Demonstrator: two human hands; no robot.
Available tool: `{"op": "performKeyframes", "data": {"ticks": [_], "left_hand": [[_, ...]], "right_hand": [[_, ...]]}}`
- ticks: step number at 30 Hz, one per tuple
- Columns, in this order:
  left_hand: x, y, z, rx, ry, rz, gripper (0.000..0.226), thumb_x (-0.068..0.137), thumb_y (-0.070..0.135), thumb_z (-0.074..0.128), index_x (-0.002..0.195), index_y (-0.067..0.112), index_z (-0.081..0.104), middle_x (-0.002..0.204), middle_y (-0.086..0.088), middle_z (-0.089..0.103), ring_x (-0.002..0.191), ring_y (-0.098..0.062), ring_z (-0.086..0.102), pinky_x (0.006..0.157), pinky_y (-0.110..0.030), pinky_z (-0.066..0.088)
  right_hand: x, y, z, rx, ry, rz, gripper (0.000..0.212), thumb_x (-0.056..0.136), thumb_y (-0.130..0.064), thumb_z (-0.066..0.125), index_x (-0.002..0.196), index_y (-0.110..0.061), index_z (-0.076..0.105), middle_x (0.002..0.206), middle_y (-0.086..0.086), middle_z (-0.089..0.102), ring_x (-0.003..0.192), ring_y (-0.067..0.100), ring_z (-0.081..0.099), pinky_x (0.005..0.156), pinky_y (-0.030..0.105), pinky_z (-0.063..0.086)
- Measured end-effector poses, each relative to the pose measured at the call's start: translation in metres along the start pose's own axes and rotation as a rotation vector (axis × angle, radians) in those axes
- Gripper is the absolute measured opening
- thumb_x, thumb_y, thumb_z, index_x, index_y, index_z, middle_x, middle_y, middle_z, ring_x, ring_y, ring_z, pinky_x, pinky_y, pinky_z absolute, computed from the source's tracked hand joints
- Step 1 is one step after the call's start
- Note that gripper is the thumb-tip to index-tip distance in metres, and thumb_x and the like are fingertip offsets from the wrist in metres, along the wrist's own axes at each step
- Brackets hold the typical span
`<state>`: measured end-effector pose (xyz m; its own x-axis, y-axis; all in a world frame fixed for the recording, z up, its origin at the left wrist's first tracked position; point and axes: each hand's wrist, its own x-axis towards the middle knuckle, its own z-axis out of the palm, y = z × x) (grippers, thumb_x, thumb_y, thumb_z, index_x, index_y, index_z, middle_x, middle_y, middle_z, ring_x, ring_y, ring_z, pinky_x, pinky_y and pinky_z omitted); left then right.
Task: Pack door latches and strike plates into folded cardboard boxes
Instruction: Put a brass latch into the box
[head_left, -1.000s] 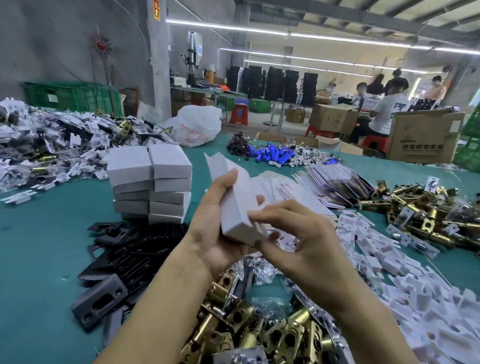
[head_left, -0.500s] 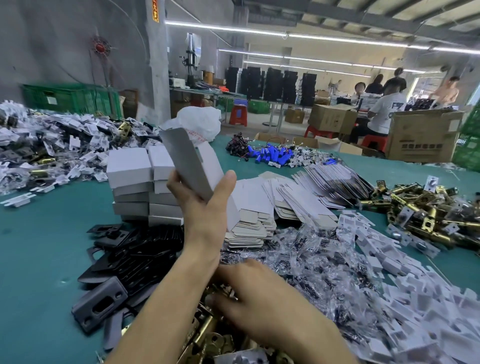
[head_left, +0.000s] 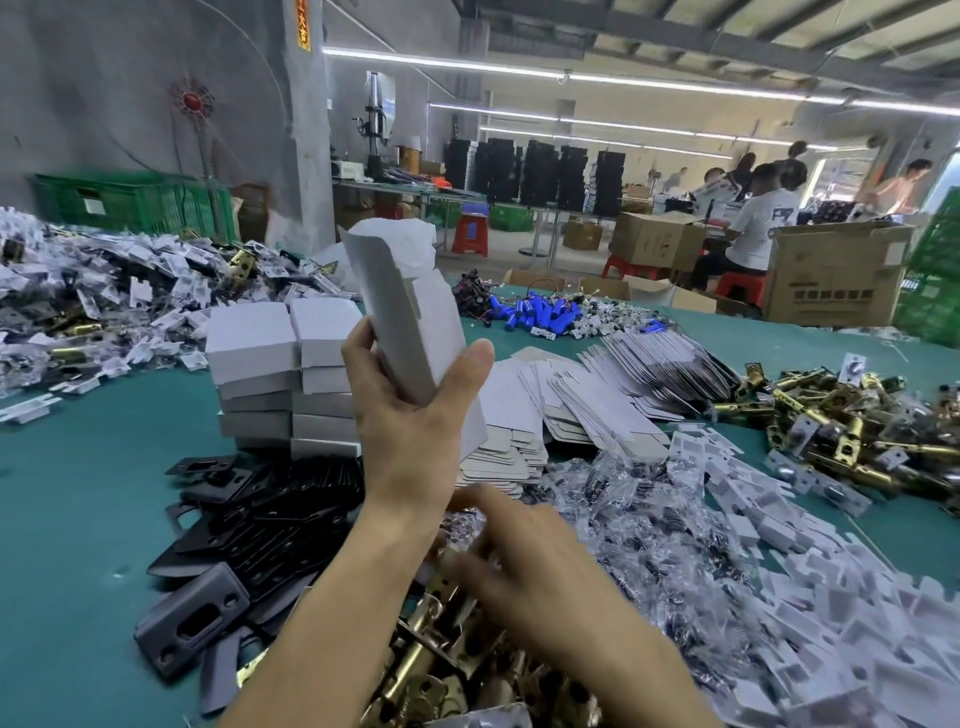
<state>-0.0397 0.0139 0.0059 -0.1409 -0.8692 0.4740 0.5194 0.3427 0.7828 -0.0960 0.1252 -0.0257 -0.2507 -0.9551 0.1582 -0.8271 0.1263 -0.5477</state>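
1. Right hand (head_left: 530, 561): blurred by motion, low over the brass latches (head_left: 431, 670). Its fingertips pass behind the left wrist, so it cannot be told whether its fingers hold anything.
2. The latch pile is cut off by the bottom edge of the view and partly covered by the left forearm.
3. The lower end of the cardboard box (head_left: 400, 312) is hidden inside the left hand (head_left: 415, 415).
4. The left hand is raised above the desk (head_left: 78, 493) and its fingers (head_left: 358, 348) are wrapped round the box. They lie along its left edge, with the thumb on the right face.
5. The box stands nearly upright, leaning slightly left, top flap up, clear of the desk.
6. Black strike plates (head_left: 270, 519) lie left of the forearm. Behind them is a stack of closed boxes (head_left: 280, 374).
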Motion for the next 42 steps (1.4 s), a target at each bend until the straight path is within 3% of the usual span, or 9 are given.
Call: {"op": "performKeyframes", "data": {"ticks": [4,6,8,12,18,22,27,35,42], "left_hand": [[0.0,0.006,0.0,-0.05,0.009,0.053,0.066,0.071,0.036,0.08,0.125,0.028,0.043,0.083,0.027,0.064,0.076,0.006,0.063,0.068,-0.013,0.051],[-0.001,0.005,-0.001,-0.034,-0.023,0.009,0.069,0.068,0.041,0.074,0.128,0.025,0.046,0.083,0.029,0.063,0.076,0.006,0.062,0.07,-0.024,0.058],[-0.001,0.001,-0.004,-0.039,-0.088,-0.121,0.066,0.067,0.036,0.07,0.13,0.025,0.05,0.089,0.024,0.062,0.087,-0.004,0.063,0.071,-0.037,0.061],[-0.006,-0.011,-0.012,-0.016,-0.375,-0.427,0.068,0.055,0.049,0.07,0.119,0.034,0.055,0.114,-0.008,0.057,0.098,-0.023,0.062,0.067,-0.039,0.06],[-0.015,-0.018,-0.015,-0.005,-0.681,-0.726,0.094,0.036,0.061,0.093,0.117,0.027,0.058,0.102,-0.006,0.062,0.084,-0.016,0.067,0.06,-0.04,0.058],[-0.018,-0.016,-0.019,-0.075,-0.856,-0.849,0.079,0.056,0.039,0.083,0.127,0.017,0.055,0.108,-0.015,0.06,0.091,-0.022,0.066,0.061,-0.041,0.059],[-0.021,-0.012,-0.025,-0.179,-1.114,-0.959,0.07,0.066,0.025,0.072,0.129,0.007,0.049,0.106,-0.012,0.066,0.099,-0.025,0.066,0.063,-0.042,0.062],[-0.025,-0.011,-0.022,-0.185,-1.235,-0.91,0.071,0.062,0.022,0.079,0.127,0.008,0.051,0.111,-0.016,0.062,0.103,-0.031,0.06,0.062,-0.04,0.062],[-0.026,-0.01,-0.022,-0.296,-1.223,-0.881,0.079,0.059,0.038,0.092,0.124,0.012,0.057,0.111,-0.009,0.065,0.103,-0.024,0.065,0.062,-0.039,0.061]], "right_hand": [[-0.002,0.016,-0.03,0.394,0.157,0.253,0.038,0.095,-0.03,0.061,0.13,-0.031,0.047,0.083,0.0,0.074,0.071,0.003,0.069,0.07,0.032,0.053],[-0.001,0.024,-0.042,0.675,0.238,0.377,0.038,0.098,-0.023,0.056,0.133,-0.031,0.043,0.083,0.002,0.077,0.064,0.005,0.069,0.069,0.03,0.045],[0.0,0.029,-0.052,0.938,0.303,0.44,0.045,0.097,-0.016,0.058,0.136,-0.031,0.04,0.085,0.009,0.077,0.061,0.01,0.067,0.065,0.032,0.044],[-0.002,0.032,-0.065,1.248,0.326,0.414,0.051,0.093,-0.009,0.058,0.138,-0.027,0.043,0.077,0.006,0.075,0.059,0.013,0.066,0.055,0.028,0.051],[-0.008,0.023,-0.077,1.083,0.385,0.322,0.051,0.096,-0.008,0.051,0.142,-0.031,0.046,0.092,0.014,0.073,0.065,0.012,0.07,0.065,0.034,0.052],[-0.017,0.015,-0.091,1.001,0.47,0.105,0.083,0.07,-0.014,0.07,0.142,-0.041,0.038,0.092,0.012,0.077,0.082,0.015,0.074,0.081,0.034,0.046],[-0.021,0.009,-0.098,0.865,0.704,-0.092,0.067,0.077,-0.018,0.073,0.132,-0.041,0.041,0.088,0.008,0.075,0.083,0.019,0.074,0.077,0.024,0.057],[-0.023,-0.001,-0.092,0.535,0.782,-0.254,0.063,0.072,-0.021,0.08,0.126,-0.03,0.05,0.089,0.005,0.069,0.071,0.017,0.074,0.059,0.028,0.06],[-0.02,0.0,-0.089,0.343,0.843,-0.207,0.062,0.062,-0.031,0.088,0.117,-0.032,0.059,0.084,-0.008,0.072,0.077,0.011,0.072,0.067,0.034,0.06]]}}
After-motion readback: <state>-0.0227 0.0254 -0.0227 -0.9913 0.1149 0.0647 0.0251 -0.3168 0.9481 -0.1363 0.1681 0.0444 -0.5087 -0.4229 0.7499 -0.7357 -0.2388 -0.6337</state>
